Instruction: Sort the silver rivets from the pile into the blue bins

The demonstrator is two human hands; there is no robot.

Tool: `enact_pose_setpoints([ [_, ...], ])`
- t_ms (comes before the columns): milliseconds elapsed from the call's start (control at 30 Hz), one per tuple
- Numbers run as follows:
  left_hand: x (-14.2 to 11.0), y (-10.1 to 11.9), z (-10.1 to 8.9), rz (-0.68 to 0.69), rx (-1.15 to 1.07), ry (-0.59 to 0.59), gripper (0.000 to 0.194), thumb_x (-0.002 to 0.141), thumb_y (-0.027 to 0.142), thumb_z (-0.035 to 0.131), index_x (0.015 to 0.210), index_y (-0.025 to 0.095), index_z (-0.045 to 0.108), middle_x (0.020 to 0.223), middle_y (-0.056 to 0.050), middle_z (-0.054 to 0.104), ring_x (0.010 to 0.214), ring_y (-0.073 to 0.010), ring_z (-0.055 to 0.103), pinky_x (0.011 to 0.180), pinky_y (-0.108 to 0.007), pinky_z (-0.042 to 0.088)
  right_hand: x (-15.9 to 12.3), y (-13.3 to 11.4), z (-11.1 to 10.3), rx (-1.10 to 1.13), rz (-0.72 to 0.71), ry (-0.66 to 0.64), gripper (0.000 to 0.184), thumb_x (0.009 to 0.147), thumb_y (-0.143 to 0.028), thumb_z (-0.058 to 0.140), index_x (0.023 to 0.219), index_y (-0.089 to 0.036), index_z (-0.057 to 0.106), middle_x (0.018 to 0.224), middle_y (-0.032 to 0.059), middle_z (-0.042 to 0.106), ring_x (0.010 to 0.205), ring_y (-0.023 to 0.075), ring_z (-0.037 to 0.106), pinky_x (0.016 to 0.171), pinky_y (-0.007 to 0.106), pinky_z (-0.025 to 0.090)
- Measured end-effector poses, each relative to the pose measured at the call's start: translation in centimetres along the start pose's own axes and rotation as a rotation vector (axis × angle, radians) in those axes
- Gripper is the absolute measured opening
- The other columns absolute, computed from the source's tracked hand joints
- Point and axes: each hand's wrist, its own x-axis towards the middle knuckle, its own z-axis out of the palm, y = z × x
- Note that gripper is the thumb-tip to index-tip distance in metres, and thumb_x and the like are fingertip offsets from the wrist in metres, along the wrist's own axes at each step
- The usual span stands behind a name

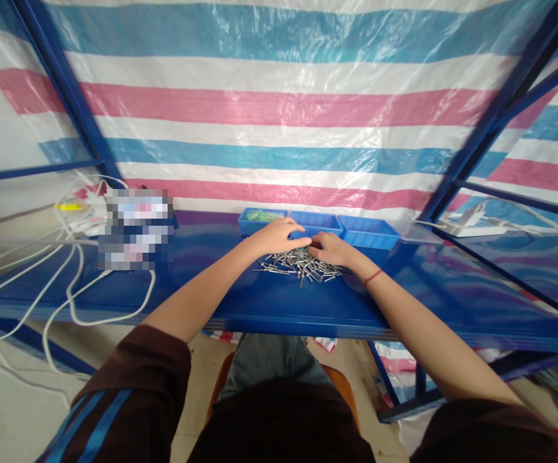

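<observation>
A pile of thin silver metal pins that look like blind rivets (303,267) lies loose on the blue tabletop. My left hand (281,236) hovers at the pile's back edge, palm down, its thumb held apart from its fingers; nothing shows in it. Curled over the right part of the pile is my right hand (330,249), with a thin red band on its wrist. Its fingertips are bent together near my left thumb, and whatever they hold is too small to make out. Behind the hands stand three blue plastic bins; the left bin (247,225) has green material in it.
The middle bin (324,224) and right bin (373,235) adjoin the left one. White cables (81,315) loop over the table's left side near a blurred-out object (137,231). A white power strip (479,222) lies at right. Blue metal posts (476,141) and striped sheeting (279,106) enclose the back.
</observation>
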Motion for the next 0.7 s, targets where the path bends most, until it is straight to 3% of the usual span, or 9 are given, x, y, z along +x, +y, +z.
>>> enact_pose_setpoints([
  [67,-0.5,1.5,0.3,-0.081,0.027,-0.179,0.077,0.076,0.064,0.052,0.137,0.018,0.046,0.148,-0.013,0.037,0.136,-0.0336,0.031,0.110,-0.046,0.026,0.1,0.3,0.2,-0.010,-0.021,-0.020,0.035,0.085,-0.023,0.045,0.111,-0.015,0.068,0.098,0.0120,0.070,0.090,0.0244,0.061,0.081,0.033,0.042],
  [133,-0.9,2.6,0.7,-0.171,0.041,-0.340,0.099,0.069,0.072,0.052,0.148,0.019,0.026,0.157,-0.011,0.012,0.143,-0.0364,0.010,0.114,-0.053,0.015,0.2,0.7,0.4,-0.004,-0.038,-0.033,0.037,0.084,-0.021,0.045,0.115,-0.016,0.065,0.103,0.0116,0.069,0.096,0.0252,0.059,0.086,0.035,0.041],
  [267,-1.4,3.4,1.2,-0.247,0.037,-0.483,0.112,0.068,0.079,0.044,0.151,0.016,0.005,0.157,-0.009,-0.006,0.144,-0.0351,-0.005,0.115,-0.055,0.000,0.5,1.1,0.7,0.049,-0.052,-0.018,0.034,0.080,-0.018,0.048,0.110,-0.016,0.065,0.098,0.0102,0.068,0.090,0.0227,0.059,0.082,0.033,0.041],
  [433,-1.2,3.1,1.3,-0.241,0.045,-0.482,0.113,0.070,0.080,0.038,0.151,0.011,0.000,0.156,-0.011,-0.007,0.145,-0.0314,-0.005,0.116,-0.051,0.001,0.8,1.6,0.9,0.140,-0.088,0.017,0.016,0.079,-0.017,0.049,0.082,-0.015,0.065,0.080,0.0069,0.066,0.073,0.0181,0.057,0.072,0.031,0.042],
  [533,-0.9,2.4,1.5,-0.219,0.010,-0.427,0.112,0.072,0.077,0.042,0.151,0.010,-0.001,0.156,-0.016,0.002,0.144,-0.0330,0.007,0.115,-0.052,0.009,0.7,2.4,0.6,0.224,-0.108,0.123,0.011,0.077,-0.017,0.050,0.078,-0.016,0.061,0.080,0.0062,0.065,0.075,0.0176,0.057,0.074,0.031,0.042],
  [600,-0.7,1.8,1.8,-0.194,-0.048,-0.332,0.106,0.074,0.073,0.046,0.151,0.013,0.003,0.155,-0.018,0.013,0.142,-0.0344,0.019,0.113,-0.052,0.017,0.5,2.8,0.3,0.299,-0.081,0.220,0.011,0.078,-0.019,0.049,0.081,-0.017,0.059,0.082,0.0060,0.065,0.075,0.0174,0.057,0.074,0.031,0.043],
  [700,-0.2,1.1,2.3,-0.182,-0.198,-0.095,0.088,0.080,0.060,0.052,0.148,0.015,0.021,0.145,-0.020,0.039,0.133,-0.0333,0.040,0.106,-0.045,0.032,0.3,3.1,-0.3,0.420,-0.032,0.347,0.011,0.080,-0.024,0.050,0.084,-0.017,0.058,0.079,0.0055,0.064,0.072,0.0175,0.058,0.073,0.033,0.045],
])
